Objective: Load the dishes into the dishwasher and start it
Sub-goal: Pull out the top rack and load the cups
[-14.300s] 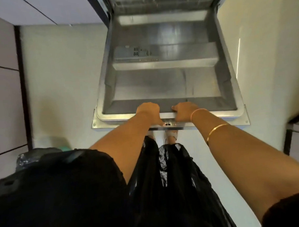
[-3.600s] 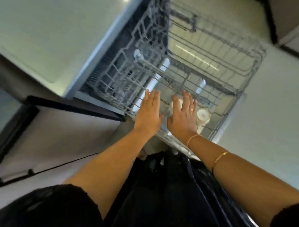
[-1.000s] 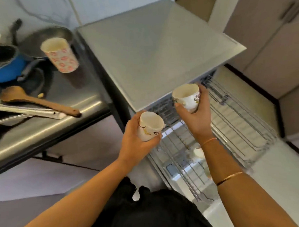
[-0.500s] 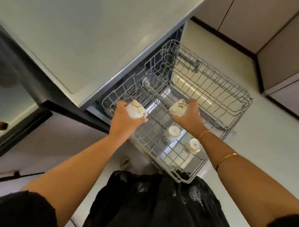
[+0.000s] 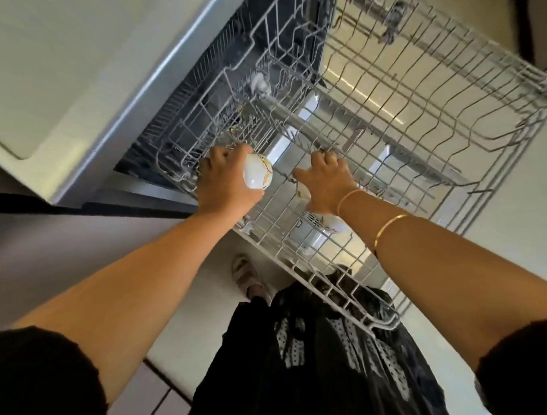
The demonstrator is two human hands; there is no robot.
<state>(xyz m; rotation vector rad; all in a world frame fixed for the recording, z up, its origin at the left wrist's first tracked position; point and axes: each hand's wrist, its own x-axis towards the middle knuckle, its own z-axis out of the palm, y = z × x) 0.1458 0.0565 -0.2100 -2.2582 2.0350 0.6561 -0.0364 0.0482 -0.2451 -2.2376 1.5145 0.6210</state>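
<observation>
Two hands are seen over the pulled-out wire rack of the dishwasher. A white cup with a yellow and dark pattern is gripped by the left hand, held bottom-up at the rack's left side, just above the wires. The right hand is laid over a second cup, fingers curled down around it; only a sliver of that cup is shown, so whether it is fully clasped cannot be told. A third white cup is seen in the rack just under the right wrist, partly hidden. Two thin gold bangles are worn on the right forearm. No brand, label or writing can be read anywhere on the machine or the cups. A dark dotted garment is glimpsed below the rack's near corner.
</observation>
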